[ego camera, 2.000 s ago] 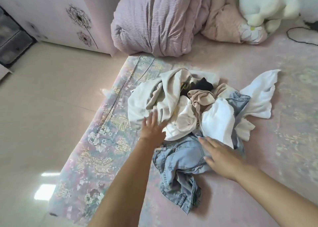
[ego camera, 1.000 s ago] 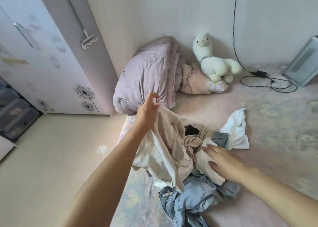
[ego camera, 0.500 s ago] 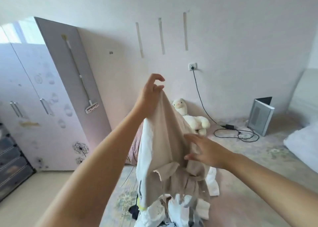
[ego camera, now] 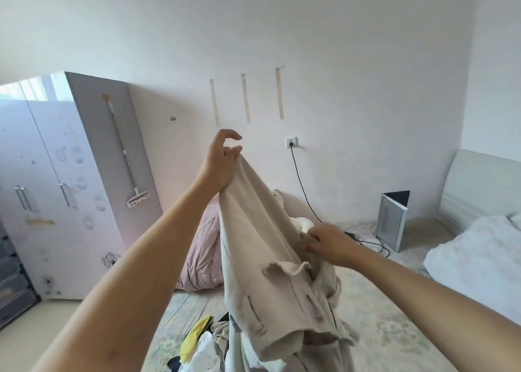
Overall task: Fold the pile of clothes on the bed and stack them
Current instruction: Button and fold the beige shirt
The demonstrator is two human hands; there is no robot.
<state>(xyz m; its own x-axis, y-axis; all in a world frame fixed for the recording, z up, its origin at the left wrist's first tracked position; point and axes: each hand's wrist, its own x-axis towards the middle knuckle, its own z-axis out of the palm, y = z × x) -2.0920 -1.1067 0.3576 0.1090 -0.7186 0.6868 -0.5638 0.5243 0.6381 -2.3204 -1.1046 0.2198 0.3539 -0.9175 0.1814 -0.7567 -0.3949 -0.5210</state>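
Stage: very early; the person is only lifting the first piece out of the pile, no fold is made yet.
Left hand [ego camera: 222,163]: upper centre of the frame, raised high; thumb and some fingers are pinching the top edge of the beige garment [ego camera: 262,247], the forefinger is sticking up free.
Right hand [ego camera: 329,243]: centre-right of the frame, lower than the left; fingers are curling into the cloth at the garment's right side, prob. looking for a second corner or the waist.
Beige garment: hanging from the left hand down to the bottom centre; belt loops and a pocket flap are showing, so I judge it is trousers or shorts; lower end is reaching the pile.
Pile of clothes [ego camera: 205,349]: bottom centre of the frame, on the bed [ego camera: 394,338]; white, yellow and dark pieces are lying there all unfolded.
Stack: none in view, as far as the frame shows.
Done: nothing finished; one item is picked.
Left to do: straighten and fold this item, put it down, then the same w/ every other piece, then stack.
Around: pink quilt [ego camera: 201,253] behind the garment; wardrobe [ego camera: 56,188] at left.
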